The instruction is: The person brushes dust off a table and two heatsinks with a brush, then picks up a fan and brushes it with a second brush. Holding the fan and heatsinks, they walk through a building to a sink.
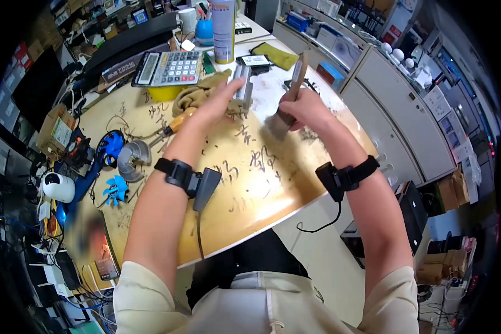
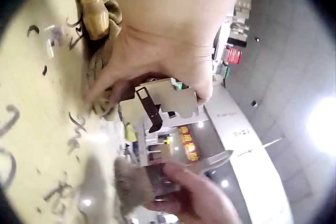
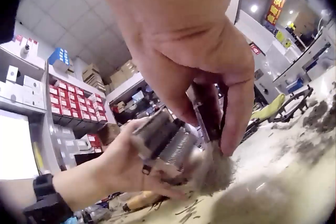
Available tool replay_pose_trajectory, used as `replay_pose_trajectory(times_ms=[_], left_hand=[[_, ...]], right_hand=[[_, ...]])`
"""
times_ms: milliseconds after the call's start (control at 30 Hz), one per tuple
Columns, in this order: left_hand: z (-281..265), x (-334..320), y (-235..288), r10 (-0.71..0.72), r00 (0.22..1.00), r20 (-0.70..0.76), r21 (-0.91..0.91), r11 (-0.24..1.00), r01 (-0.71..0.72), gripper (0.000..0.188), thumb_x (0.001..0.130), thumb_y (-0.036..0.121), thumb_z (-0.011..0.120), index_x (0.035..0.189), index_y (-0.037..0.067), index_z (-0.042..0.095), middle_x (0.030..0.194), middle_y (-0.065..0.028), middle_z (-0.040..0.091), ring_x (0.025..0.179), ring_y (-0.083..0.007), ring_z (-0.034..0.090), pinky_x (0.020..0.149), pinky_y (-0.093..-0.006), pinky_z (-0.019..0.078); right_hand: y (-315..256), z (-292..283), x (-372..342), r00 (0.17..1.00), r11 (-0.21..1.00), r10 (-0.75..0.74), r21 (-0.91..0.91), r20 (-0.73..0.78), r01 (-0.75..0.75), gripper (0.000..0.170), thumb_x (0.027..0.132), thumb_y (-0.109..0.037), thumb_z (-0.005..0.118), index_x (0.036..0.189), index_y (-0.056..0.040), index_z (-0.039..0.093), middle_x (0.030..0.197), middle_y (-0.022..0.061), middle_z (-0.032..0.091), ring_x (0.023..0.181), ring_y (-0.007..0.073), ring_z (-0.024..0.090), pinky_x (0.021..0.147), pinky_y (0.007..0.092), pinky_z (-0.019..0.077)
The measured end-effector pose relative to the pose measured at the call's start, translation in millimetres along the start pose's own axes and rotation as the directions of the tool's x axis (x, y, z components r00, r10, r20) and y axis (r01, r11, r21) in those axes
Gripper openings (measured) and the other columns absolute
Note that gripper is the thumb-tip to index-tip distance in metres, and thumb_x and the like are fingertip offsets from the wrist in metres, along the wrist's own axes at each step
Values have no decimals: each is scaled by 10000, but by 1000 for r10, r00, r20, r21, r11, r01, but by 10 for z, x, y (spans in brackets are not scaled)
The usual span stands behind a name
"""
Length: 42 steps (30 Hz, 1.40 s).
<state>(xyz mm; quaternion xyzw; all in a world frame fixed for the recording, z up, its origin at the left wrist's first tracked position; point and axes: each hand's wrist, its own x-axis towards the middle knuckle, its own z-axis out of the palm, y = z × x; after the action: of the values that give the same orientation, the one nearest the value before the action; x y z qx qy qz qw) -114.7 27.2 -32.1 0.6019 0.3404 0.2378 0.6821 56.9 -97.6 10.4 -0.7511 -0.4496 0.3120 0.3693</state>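
My left hand point(image 1: 217, 104) grips a grey finned metal heat sink point(image 1: 241, 89) above the table. In the left wrist view a dark clip point(image 2: 149, 109) shows on the heat sink's side, and in the right wrist view its rows of fins point(image 3: 177, 150) face the brush. My right hand point(image 1: 310, 110) pinches a brush with a brown handle point(image 1: 298, 78), bristles point(image 1: 276, 127) pointing down. The bristles are to the right of the heat sink, low over the tabletop. A crumpled brown cloth point(image 1: 190, 104) lies beneath and beside my left hand.
A calculator point(image 1: 175, 69) rests on a yellow base at the back left, near a tall spray can point(image 1: 224, 33). A wooden-handled tool point(image 1: 181, 121), a round metal part point(image 1: 133, 160) and blue fans point(image 1: 116, 191) lie left. Dark dust point(image 1: 333, 101) covers the right side.
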Motion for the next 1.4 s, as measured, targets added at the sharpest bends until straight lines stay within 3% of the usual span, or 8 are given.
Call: replay_pose_trajectory(times_ms=[133,300,400,600,767,867,1067,1400], left_hand=[[-85,46,150,267,946,-183,150,959,-241,808,787,537,539,1334,-7,296,1259,-195,453,1153,-272,437,962,-333,329],[-283,114,271,478,835,-274,272,871,-410,713,793,514,555,1235,-17,379,1150,-164,514,1038,-240,490,923,-320,351],[-424,243,274,478,837,-267,171,878,-447,650,809,492,548,1217,9,401,1146,-138,518,1036,-213,485,919,-311,349],[-502,143,337,479,827,-295,234,875,-423,733,804,536,526,1293,20,346,1219,-158,487,1131,-243,451,977,-324,302],[-547,214,299,419,849,-322,54,903,-426,729,801,531,529,1292,21,353,1230,-152,469,1141,-240,429,988,-327,284],[-631,288,254,383,862,-334,-19,911,-412,700,797,530,528,1289,65,348,1224,-113,460,1114,-225,446,954,-354,317],[-662,162,297,352,879,-322,-103,910,-402,607,794,558,510,1242,173,371,1201,-55,484,1090,-204,491,884,-449,382],[-522,12,267,275,922,-274,92,961,-259,708,778,580,513,1312,163,309,1274,-86,398,1133,-235,437,895,-457,371]], right_hand=[[-17,211,88,995,977,-32,213,96,11,241,756,-134,623,904,56,610,840,139,614,693,233,630,517,324,567],[-49,925,453,995,970,-74,238,68,56,276,781,-153,612,990,26,601,862,116,620,721,210,626,575,315,558],[-117,1270,611,968,975,-221,-39,-121,217,281,747,-172,621,930,41,620,796,167,649,684,243,643,621,336,517],[182,347,844,889,977,-68,-212,-453,-33,244,744,-131,569,912,26,647,864,225,646,827,342,640,743,394,510],[230,-158,830,908,960,50,-229,-416,-158,229,730,-139,579,867,35,638,741,178,652,546,251,647,569,342,522],[132,235,1196,899,984,30,-143,-436,-102,276,729,-201,602,912,-3,660,869,211,651,853,329,634,772,390,496],[-109,1042,1293,901,997,-63,6,-430,73,272,710,-241,631,918,-66,643,890,163,651,882,313,619,798,367,483],[350,-183,865,837,940,-18,-294,-547,-172,242,735,-147,577,901,17,638,928,209,640,914,346,609,814,398,475]])
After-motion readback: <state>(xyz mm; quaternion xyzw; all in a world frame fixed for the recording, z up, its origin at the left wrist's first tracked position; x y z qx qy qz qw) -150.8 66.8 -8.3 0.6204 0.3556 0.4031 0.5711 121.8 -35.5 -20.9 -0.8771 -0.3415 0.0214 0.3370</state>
